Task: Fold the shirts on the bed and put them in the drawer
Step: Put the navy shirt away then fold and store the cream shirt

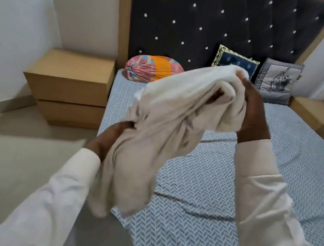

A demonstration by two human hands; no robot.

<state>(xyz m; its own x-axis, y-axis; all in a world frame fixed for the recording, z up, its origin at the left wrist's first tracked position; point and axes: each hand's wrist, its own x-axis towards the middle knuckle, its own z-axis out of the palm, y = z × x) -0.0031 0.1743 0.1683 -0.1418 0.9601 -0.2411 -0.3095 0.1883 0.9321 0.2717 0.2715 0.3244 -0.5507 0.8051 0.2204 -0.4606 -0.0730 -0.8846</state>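
While it hangs in mid-air above the bed [197,209], the cream shirt [170,111] runs on a long diagonal, high end up at the right, low end down at the left. Right hand [250,111] has the top end, fingers curled into a thick bunch of cloth. Left hand [112,137] grips the middle, gathered tight, and most of its fingers are buried in the folds. From that grip the rest drops in a loose tail towards the near corner of the herringbone sheet; the tip is blurred, so whether it touches the bed is hard to call. Collar, sleeves and front cannot be picked out in the crumple.

Behind, the shirt covers part of a pink and orange bolster [153,68] and the lower edge of a blue cushion [236,60]. A wooden bedside cabinet [68,84] stands left of the bed, its drawer fronts closed.
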